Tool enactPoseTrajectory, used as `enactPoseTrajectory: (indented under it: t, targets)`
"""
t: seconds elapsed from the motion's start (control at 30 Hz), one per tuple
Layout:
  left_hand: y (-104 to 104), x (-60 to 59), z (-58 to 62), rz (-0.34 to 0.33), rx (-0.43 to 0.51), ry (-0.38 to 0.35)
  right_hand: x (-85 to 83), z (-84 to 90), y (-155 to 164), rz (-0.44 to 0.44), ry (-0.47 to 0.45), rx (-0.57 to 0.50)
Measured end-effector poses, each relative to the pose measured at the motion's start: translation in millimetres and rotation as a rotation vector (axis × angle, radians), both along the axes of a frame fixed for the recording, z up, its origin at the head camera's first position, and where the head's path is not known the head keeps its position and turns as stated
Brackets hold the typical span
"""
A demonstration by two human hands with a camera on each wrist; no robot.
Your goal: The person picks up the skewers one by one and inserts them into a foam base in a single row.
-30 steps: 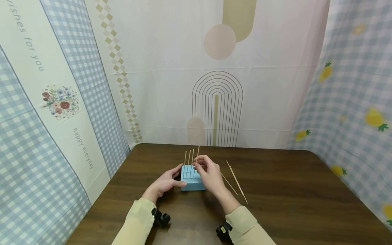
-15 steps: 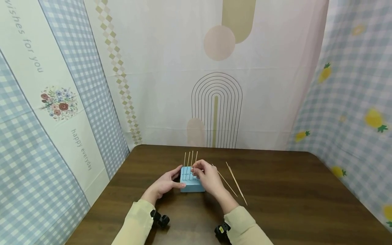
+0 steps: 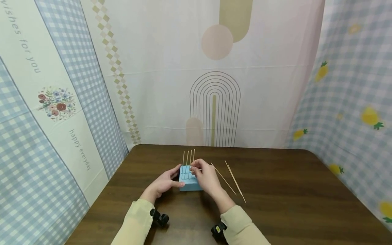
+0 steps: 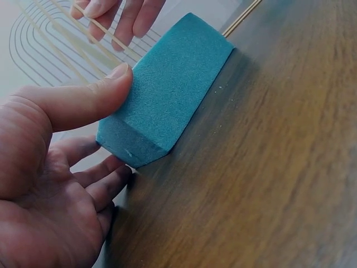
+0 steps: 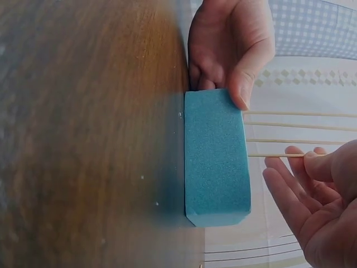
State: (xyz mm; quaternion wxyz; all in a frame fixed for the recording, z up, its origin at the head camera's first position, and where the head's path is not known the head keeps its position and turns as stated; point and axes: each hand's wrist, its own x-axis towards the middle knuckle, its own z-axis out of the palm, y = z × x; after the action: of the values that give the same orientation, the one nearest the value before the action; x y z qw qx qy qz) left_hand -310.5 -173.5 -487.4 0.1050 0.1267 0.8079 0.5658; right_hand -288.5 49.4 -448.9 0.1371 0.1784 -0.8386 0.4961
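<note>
Foam block (image 3: pixel 190 178) sits mid-table, four skewers (image 3: pixel 188 160) upright in it. Left hand (image 3: pixel 163 183) braces its left end, thumb on top; right hand (image 3: pixel 206 176) pinches the rightmost skewer (image 5: pixel 276 155) low. Foam looks light and soft, skewers thin and snappable — grip near the base.

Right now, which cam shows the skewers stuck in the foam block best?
Right wrist: four skewers clearly enter the foam block, side on. Head view shows them small and upright; left wrist catches only blurred shafts.
</note>
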Motion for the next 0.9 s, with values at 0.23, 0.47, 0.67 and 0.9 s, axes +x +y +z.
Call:
enactPoseTrajectory:
  t: [0.23, 0.47, 0.67, 0.9]
  targets:
    - [-0.3, 0.4, 0.4, 0.000, -0.002, 0.004, 0.6, -0.9, -0.1, 0.002, 0.022, 0.012]
    - [-2.2, 0.3, -2.4, -0.018, 0.006, -0.001, 1.2, -4.4, 1.3, 0.026, 0.055, 0.043]
    - [-1.2, 1.7, -2.7, -0.022, 0.002, 0.009, 1.5, -5.9, 9.4, 0.056, 0.031, 0.043]
    - [-1.5, 0.6, -0.6, -0.013, 0.019, 0.005, -6.5, -0.1, 27.9, 0.065, -0.011, 0.006]
